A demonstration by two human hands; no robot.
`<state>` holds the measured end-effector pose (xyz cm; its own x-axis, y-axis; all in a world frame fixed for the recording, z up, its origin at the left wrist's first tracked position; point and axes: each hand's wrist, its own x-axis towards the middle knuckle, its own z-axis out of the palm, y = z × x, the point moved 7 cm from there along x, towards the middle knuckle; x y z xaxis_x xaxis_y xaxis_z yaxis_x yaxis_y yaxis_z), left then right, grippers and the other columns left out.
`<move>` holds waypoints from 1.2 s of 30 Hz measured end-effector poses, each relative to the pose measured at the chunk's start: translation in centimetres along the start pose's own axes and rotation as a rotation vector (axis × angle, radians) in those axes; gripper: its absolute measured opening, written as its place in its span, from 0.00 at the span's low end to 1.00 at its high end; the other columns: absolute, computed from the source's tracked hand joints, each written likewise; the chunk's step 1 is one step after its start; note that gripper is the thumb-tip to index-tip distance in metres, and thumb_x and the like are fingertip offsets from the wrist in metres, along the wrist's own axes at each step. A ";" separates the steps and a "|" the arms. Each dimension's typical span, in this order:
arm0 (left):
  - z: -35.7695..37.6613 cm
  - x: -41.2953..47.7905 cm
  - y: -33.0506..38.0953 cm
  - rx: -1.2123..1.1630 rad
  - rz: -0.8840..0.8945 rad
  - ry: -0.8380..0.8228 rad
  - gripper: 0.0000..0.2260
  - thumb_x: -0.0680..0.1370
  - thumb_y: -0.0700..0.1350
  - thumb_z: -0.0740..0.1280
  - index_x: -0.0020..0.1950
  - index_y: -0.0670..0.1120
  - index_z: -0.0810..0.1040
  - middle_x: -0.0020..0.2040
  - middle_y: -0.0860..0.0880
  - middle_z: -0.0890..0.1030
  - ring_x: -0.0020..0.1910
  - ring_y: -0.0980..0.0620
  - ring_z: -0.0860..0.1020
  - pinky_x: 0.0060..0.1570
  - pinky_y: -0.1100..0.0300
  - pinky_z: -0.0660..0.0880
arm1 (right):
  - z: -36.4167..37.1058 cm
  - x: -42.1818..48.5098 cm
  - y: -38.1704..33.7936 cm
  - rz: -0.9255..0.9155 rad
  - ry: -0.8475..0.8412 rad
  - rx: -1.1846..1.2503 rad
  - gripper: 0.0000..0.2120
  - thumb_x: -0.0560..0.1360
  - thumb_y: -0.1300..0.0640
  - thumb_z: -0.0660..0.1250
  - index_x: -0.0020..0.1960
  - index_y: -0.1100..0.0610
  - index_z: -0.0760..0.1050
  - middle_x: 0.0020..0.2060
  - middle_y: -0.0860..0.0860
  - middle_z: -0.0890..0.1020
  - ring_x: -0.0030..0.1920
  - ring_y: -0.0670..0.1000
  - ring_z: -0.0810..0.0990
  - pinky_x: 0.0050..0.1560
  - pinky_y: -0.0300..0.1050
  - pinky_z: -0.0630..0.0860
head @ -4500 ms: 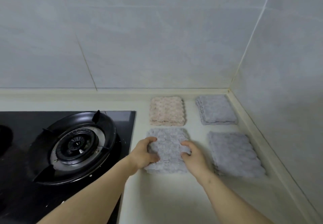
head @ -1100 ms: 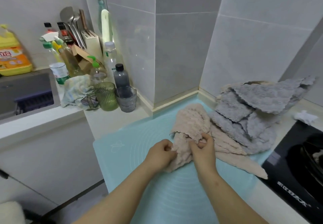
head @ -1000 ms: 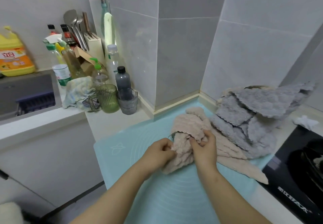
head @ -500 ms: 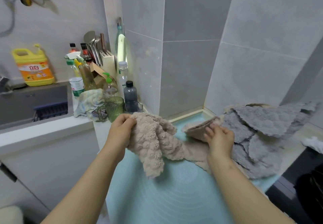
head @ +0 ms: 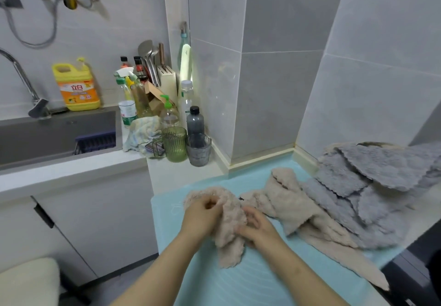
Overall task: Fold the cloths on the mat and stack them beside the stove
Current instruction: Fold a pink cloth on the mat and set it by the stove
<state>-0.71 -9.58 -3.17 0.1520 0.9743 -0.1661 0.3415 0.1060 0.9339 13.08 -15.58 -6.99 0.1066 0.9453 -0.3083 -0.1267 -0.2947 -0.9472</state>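
Note:
A crumpled beige cloth (head: 230,231) hangs bunched over the light blue mat (head: 250,281). My left hand (head: 202,215) grips its upper left part and my right hand (head: 256,227) pinches its right side, both close together. Another beige cloth (head: 293,207) lies spread on the mat to the right. Behind it a heap of grey cloths (head: 372,186) is piled against the wall. The black stove (head: 415,274) shows at the lower right edge.
A green cup (head: 175,144), a grey glass (head: 198,150) and a dark bottle (head: 195,121) stand on the counter left of the mat. Farther left are spray bottles, a knife block, a yellow detergent jug (head: 76,86) and a sink (head: 52,136).
Earlier I held a folded grey cloth beside the stove. Since then I lifted a beige cloth from the pile with hands apart; now both hands have come together and lowered it over the mat.

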 end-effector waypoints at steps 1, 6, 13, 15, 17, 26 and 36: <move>0.5 -0.2 -0.3 0.087 0.037 -0.054 0.07 0.77 0.42 0.63 0.43 0.50 0.80 0.39 0.53 0.80 0.40 0.54 0.77 0.38 0.63 0.72 | 0.3 0.0 1.0 0.032 -0.025 -0.001 0.23 0.70 0.66 0.71 0.62 0.53 0.70 0.53 0.50 0.81 0.52 0.48 0.80 0.45 0.37 0.75; 0.6 -0.1 -2.7 0.118 0.055 -0.132 0.12 0.77 0.38 0.61 0.49 0.50 0.82 0.49 0.56 0.82 0.51 0.58 0.77 0.47 0.71 0.70 | 0.3 0.2 2.9 0.086 0.025 -0.035 0.25 0.71 0.69 0.69 0.63 0.53 0.68 0.53 0.47 0.79 0.52 0.44 0.79 0.42 0.33 0.77; 1.8 -0.6 -6.7 0.305 0.152 -0.287 0.23 0.71 0.32 0.62 0.63 0.52 0.73 0.57 0.57 0.76 0.58 0.56 0.75 0.58 0.64 0.71 | 0.3 0.6 4.0 0.131 0.080 -0.083 0.18 0.74 0.68 0.66 0.62 0.56 0.73 0.53 0.49 0.81 0.53 0.46 0.80 0.47 0.36 0.78; 1.8 -0.4 -6.4 0.361 0.190 -0.318 0.24 0.71 0.36 0.66 0.65 0.53 0.72 0.56 0.59 0.74 0.57 0.59 0.72 0.55 0.72 0.68 | 0.3 0.4 3.7 0.130 0.049 -0.035 0.15 0.76 0.70 0.62 0.57 0.55 0.75 0.50 0.47 0.82 0.51 0.44 0.80 0.43 0.33 0.77; 1.5 -0.2 -6.1 0.385 0.195 -0.303 0.19 0.73 0.41 0.68 0.63 0.54 0.75 0.54 0.59 0.75 0.53 0.60 0.73 0.49 0.76 0.66 | 0.2 0.4 3.6 0.124 0.030 -0.006 0.15 0.77 0.69 0.61 0.60 0.56 0.75 0.53 0.49 0.82 0.53 0.46 0.80 0.46 0.35 0.77; 1.3 0.0 -7.0 0.194 0.020 -0.225 0.05 0.75 0.41 0.65 0.43 0.48 0.81 0.44 0.47 0.83 0.44 0.48 0.79 0.52 0.52 0.76 | 1.7 0.2 3.8 0.094 -0.077 -0.140 0.29 0.65 0.59 0.77 0.60 0.44 0.69 0.55 0.45 0.81 0.55 0.44 0.80 0.54 0.38 0.77; -0.6 -0.1 -5.7 0.081 0.018 -0.169 0.11 0.73 0.37 0.66 0.32 0.47 0.70 0.29 0.53 0.71 0.30 0.56 0.67 0.33 0.66 0.64 | 1.0 0.3 3.3 0.089 0.090 -0.204 0.15 0.70 0.64 0.71 0.52 0.50 0.74 0.49 0.48 0.82 0.52 0.48 0.80 0.50 0.41 0.77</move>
<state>-3.25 -10.13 -8.29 0.3104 0.9279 -0.2067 0.4101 0.0655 0.9097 11.72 -16.11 -10.14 0.1924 0.9008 -0.3892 0.0618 -0.4070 -0.9113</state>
